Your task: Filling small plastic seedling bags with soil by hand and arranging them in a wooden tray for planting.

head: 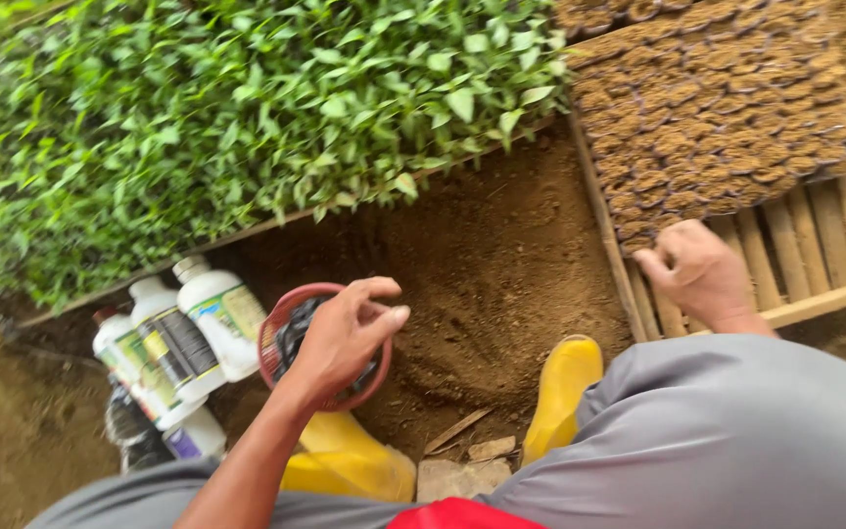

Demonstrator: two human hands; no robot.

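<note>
My left hand [343, 338] hovers over a small round red basket [276, 338] with dark contents. Its fingers are curved and spread, and I see nothing gripped between them. The basket sits on bare soil in front of my yellow boots [562, 384]. My right hand [699, 274] rests curled on a wooden slatted tray [815, 245], right at the near edge of several rows of small soil-filled pots [717, 108]. Its fingertips are tucked under, so anything in them is hidden.
A dense bed of green seedlings [227, 118] fills the upper left. Three white plastic bottles [183, 338] lie left of the basket. Loose brown soil [492, 264] lies between bed and tray. Flat stones [457, 470] lie between my boots.
</note>
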